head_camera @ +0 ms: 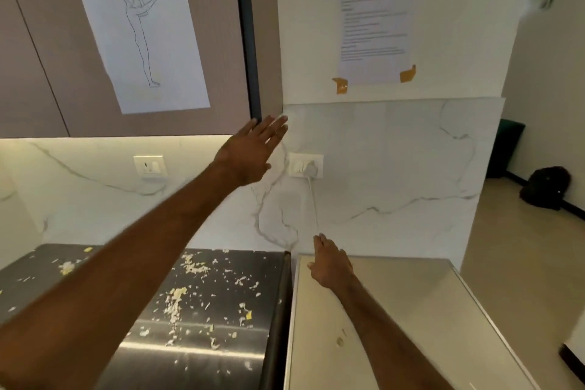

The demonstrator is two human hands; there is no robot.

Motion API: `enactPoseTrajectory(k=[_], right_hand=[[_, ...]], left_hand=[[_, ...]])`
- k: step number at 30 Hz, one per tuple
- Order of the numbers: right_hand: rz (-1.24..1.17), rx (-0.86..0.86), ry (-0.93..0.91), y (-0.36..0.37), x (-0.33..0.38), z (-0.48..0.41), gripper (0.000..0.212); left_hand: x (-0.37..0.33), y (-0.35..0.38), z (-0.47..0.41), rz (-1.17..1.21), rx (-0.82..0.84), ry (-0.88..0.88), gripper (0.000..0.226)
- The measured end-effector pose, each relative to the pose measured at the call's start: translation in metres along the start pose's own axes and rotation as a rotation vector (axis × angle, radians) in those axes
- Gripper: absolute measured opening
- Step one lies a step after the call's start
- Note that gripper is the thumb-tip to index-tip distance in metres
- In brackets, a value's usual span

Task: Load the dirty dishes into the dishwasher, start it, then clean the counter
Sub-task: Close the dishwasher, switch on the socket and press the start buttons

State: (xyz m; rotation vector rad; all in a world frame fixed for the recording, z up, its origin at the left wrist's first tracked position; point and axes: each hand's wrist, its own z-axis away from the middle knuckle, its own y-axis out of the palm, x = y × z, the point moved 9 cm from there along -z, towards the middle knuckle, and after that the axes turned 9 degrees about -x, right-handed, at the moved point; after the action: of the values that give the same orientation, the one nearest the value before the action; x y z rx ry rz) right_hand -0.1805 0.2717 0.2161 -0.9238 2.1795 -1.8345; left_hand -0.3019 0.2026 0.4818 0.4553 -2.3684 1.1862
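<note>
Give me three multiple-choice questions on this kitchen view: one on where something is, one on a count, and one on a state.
1. Where is the white plug with its cable?
A. In the white wall socket below the taped printed sheet
B. In the socket below the line drawing
C. Lying on the steel counter

2. How many tan tape pieces hold that sheet?
A. Two
B. Four
C. Six

3. How is the left hand?
A. Clenched in a fist
B. Gripping a cloth
C. Open, fingers straight, holding nothing

Answers:
1 A: the cable hangs down from that socket.
2 B: one piece sits at each corner.
3 C: the fingers are stretched out with nothing in them.
</note>
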Motion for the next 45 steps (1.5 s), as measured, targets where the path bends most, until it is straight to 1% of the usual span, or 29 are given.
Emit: enactPoseTrajectory(k=[2,4,7,10,12,14,17,19,25,28,30,34,45], right_hand=[[-0.012,-0.037,-0.006,-0.003,0.009,-0.027,0.076],[-0.008,-0.058,-0.019,-0.005,0.016,-0.054,0.079],[0.007,-0.079,-0.047,-0.001,0.024,-0.094,0.083],[0.041,-0.097,-0.057,0.006,0.027,-0.137,0.086],[0.055,-0.123,-0.058,0.012,0.027,-0.168,0.085],[0.068,-0.130,-0.060,0.017,0.027,-0.196,0.085],[0.078,-0.167,-0.072,0.020,0.026,-0.230,0.083],[0.085,-0.188,-0.079,0.022,0.025,-0.245,0.080],[0.129,-0.213,-0.066,0.041,0.017,-0.267,0.072],[0.130,-0.222,-0.058,0.047,0.014,-0.270,0.074],[0.131,-0.221,-0.053,0.050,0.013,-0.270,0.074],[0.137,-0.206,-0.065,0.052,0.018,-0.268,0.065],[0.157,-0.192,-0.113,0.048,0.027,-0.256,0.063]], left_hand=[[0.013,-0.003,-0.021,-0.048,-0.057,0.005,0.093],[0.018,0.000,-0.039,-0.114,-0.109,0.033,0.091],[0.020,0.007,-0.064,-0.207,-0.173,0.104,0.078],[0.033,0.023,-0.081,-0.298,-0.155,0.121,0.065],[0.033,0.034,-0.085,-0.350,-0.173,0.156,0.058],[0.031,0.040,-0.088,-0.353,-0.226,0.156,0.057],[0.032,0.047,-0.090,-0.309,-0.341,0.093,0.057],[0.033,0.046,-0.089,-0.303,-0.388,0.083,0.057],[0.032,0.042,-0.085,-0.295,-0.519,0.085,0.053],[0.032,0.039,-0.084,-0.295,-0.556,0.092,0.053],[0.032,0.038,-0.084,-0.302,-0.560,0.093,0.053],[0.031,0.038,-0.084,-0.311,-0.555,0.082,0.052],[0.032,0.039,-0.084,-0.336,-0.509,0.056,0.051]])
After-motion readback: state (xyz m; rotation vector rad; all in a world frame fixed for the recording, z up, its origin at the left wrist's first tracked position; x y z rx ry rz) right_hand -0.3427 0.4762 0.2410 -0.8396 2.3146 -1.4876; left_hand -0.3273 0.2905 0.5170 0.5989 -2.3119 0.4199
